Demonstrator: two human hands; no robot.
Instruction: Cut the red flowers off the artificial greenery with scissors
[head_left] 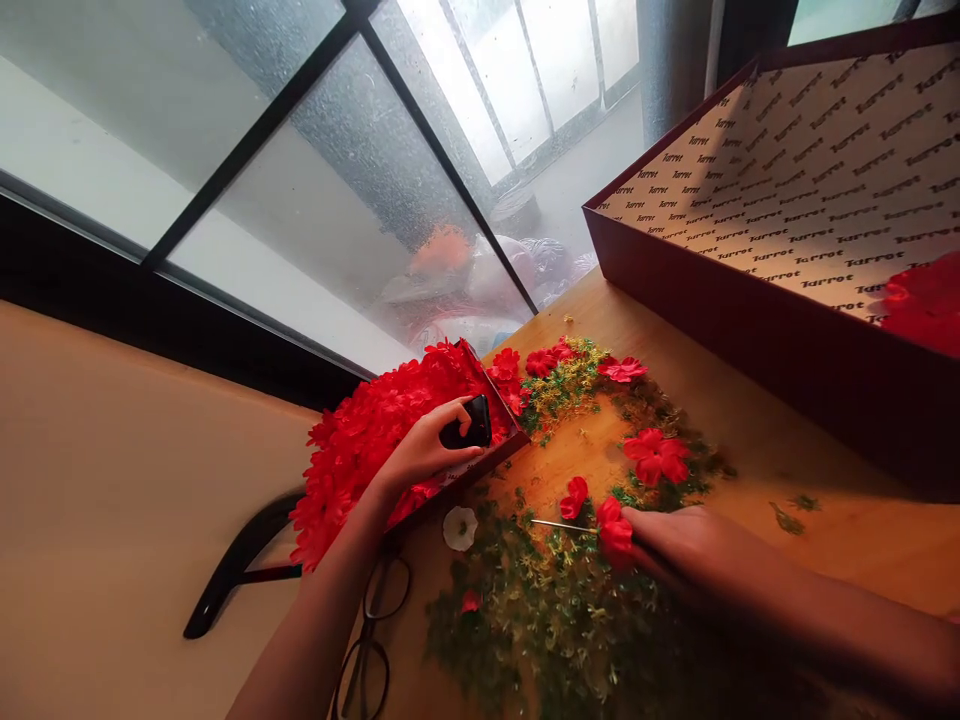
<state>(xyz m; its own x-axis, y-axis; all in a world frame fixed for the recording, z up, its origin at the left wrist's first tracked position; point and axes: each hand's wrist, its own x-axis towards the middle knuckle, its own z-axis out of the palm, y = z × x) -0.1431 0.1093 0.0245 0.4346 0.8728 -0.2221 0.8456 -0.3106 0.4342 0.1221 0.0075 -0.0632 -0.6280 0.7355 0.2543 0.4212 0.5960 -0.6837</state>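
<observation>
My left hand (pixel 435 435) is closed round a black smartphone (pixel 476 420) with its thumb bent over the dark screen. It rests over the corner of a shallow box (pixel 491 455) heaped with red artificial flowers (pixel 401 400). My right hand (pixel 675 540) pinches a red artificial flower (pixel 615 530), and a thin metal needle (pixel 559 524) sticks out to its left. Below and around that hand lie many green and yellow plastic sprigs (pixel 555 600). Loose red flowers (pixel 656 456) lie among them. My right fingertips are partly hidden behind the petals.
A large dark-red box (pixel 675 290) with a printed lining stands at the right, red petals inside. A pair of glasses (pixel 367 640) and a white flower (pixel 460 528) lie near my left forearm. A black chair arm (pixel 240 570) is at the left. Window panes (pixel 337 200) border the wooden table (pixel 750 420).
</observation>
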